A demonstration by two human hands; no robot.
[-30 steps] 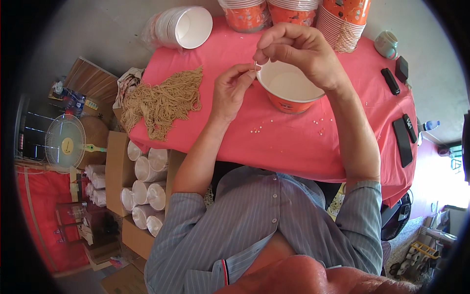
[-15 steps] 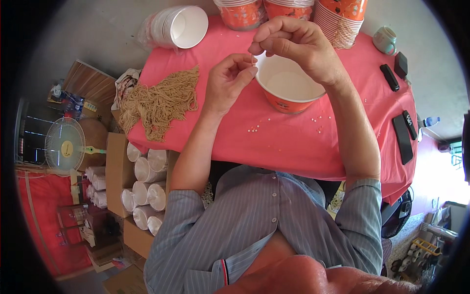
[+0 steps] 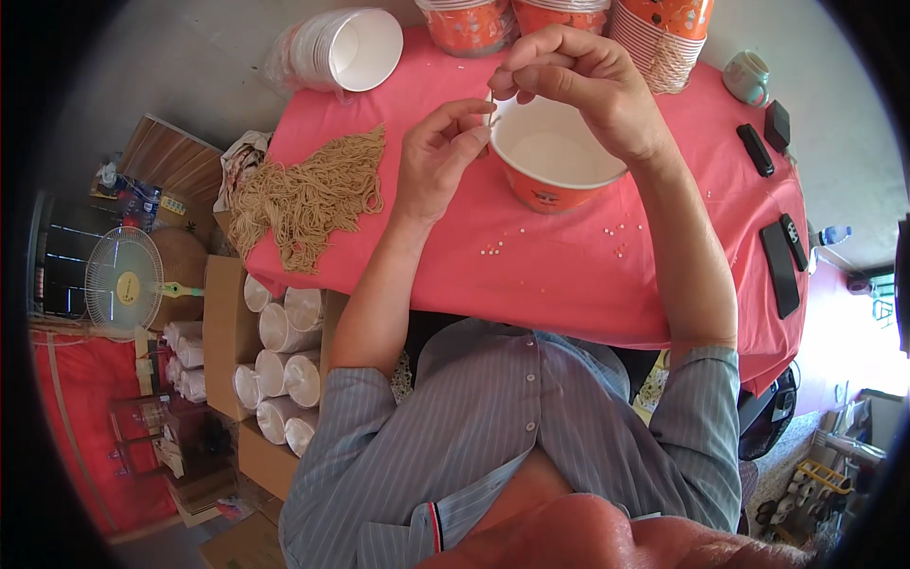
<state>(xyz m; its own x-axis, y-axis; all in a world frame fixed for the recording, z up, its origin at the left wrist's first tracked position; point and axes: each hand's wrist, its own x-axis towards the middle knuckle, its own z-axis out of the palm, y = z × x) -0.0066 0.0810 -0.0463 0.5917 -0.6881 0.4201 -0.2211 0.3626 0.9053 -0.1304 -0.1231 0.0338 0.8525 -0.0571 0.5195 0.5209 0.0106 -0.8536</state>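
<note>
My left hand (image 3: 441,156) is closed in a pinch around a thin tan cord (image 3: 492,98) just left of the paper bucket's rim. Above it, the fingertips of my right hand (image 3: 588,90) pinch the upper part of the same short cord, so it runs nearly upright between both hands. Part of the cord is hidden by the fingers. The orange paper bucket (image 3: 550,197) with a white inside stands upright beneath my right hand. A heap of tan cords (image 3: 313,194) lies on the table left of my left forearm. Small white and red beads (image 3: 491,249) are scattered before the bucket.
Stacked white buckets (image 3: 365,52) lie on their side at the back left of the pink-covered table (image 3: 445,275). Orange bucket stacks (image 3: 654,47) line the back. A mug (image 3: 746,78), a phone (image 3: 779,270) and small black devices are at right. Wrapped cups fill a carton (image 3: 226,332) at left.
Both hands have shifted slightly, with the cord between their fingertips showing more plainly. The bucket appears a little farther up and left in the picture.
</note>
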